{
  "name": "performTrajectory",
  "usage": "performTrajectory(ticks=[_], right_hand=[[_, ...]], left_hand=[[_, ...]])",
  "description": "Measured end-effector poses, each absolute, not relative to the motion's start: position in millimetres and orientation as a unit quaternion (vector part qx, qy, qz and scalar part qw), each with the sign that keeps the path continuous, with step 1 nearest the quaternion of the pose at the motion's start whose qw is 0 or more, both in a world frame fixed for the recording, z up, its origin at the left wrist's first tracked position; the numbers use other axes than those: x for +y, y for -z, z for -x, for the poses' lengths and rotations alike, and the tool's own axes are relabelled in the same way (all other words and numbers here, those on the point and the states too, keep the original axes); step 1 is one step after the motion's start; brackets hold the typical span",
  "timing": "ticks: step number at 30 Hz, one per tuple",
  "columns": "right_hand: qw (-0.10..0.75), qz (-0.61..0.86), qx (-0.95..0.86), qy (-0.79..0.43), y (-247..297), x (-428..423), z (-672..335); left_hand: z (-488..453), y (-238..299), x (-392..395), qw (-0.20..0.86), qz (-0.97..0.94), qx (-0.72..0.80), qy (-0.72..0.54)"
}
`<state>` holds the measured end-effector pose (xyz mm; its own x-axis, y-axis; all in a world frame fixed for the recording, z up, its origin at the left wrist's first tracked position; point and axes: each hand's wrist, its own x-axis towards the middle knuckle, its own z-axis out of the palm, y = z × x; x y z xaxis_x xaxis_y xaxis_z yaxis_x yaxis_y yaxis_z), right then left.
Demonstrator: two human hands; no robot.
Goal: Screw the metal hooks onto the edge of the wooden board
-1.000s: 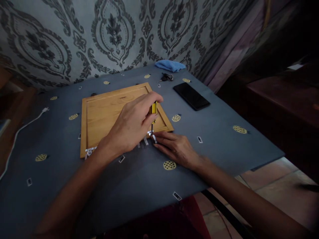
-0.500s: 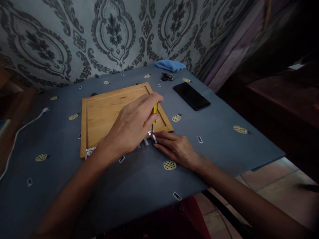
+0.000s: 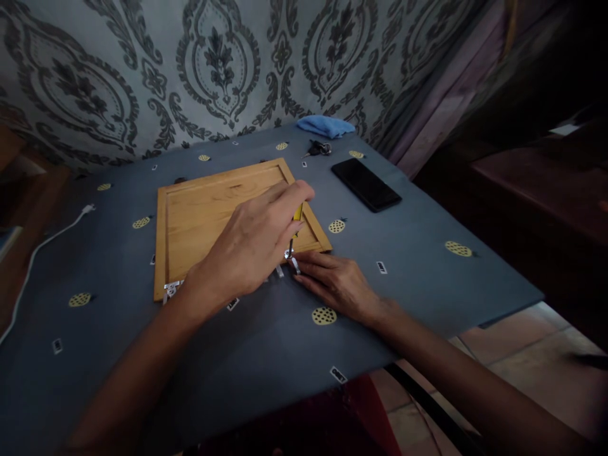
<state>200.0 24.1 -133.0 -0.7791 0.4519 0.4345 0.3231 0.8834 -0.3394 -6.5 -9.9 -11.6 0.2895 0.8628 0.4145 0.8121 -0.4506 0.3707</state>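
Observation:
A framed wooden panel (image 3: 204,221) lies flat on the table. My left hand (image 3: 254,231), above the panel's near right part, is closed around the yellow handle of a screwdriver (image 3: 297,214). Its dark shaft points down to a small metal hinge (image 3: 296,265) at the panel's near edge. With fingers together, my right hand (image 3: 339,282) grips the hinge's arm, which sticks out past that edge. A second metal hinge (image 3: 171,289) sits at the near left corner, partly hidden behind my left forearm. The hinge's screw is too small to make out.
Right of the panel lies a black phone (image 3: 365,183). Behind it are keys (image 3: 317,149) and a blue cloth (image 3: 325,126). A white cable (image 3: 50,239) runs along the left side of the table (image 3: 266,367). A patterned curtain (image 3: 266,63) hangs behind the table.
My left hand has turned slightly around the screwdriver, and its fingers cover a bit more of the handle. My right hand keeps its place at the hinge.

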Motion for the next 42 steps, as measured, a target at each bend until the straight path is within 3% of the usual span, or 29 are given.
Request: performTrajectory(ticks=[11,19,27,35,42], right_hand=[[0.265,0.210,-0.934,-0.118,133.0,23.9,-198.9],[0.250,0.218,-0.933,-0.140,131.7,23.1,-199.5],[0.257,0.211,-0.933,-0.137,132.8,23.7,-199.2],[0.260,0.209,-0.935,-0.118,130.7,23.5,-198.0],[0.267,0.206,-0.932,-0.131,133.3,24.1,-197.1]], left_hand=[[-1.4,19.8,-7.1,-0.018,-0.785,0.546,-0.291],[5.5,14.5,-6.5,0.059,-0.791,0.512,-0.329],[0.7,16.7,-6.0,0.048,-0.788,0.520,-0.325],[12.7,7.3,-7.0,0.150,-0.788,0.512,-0.308],[8.4,14.3,-4.9,0.116,-0.792,0.502,-0.327]])
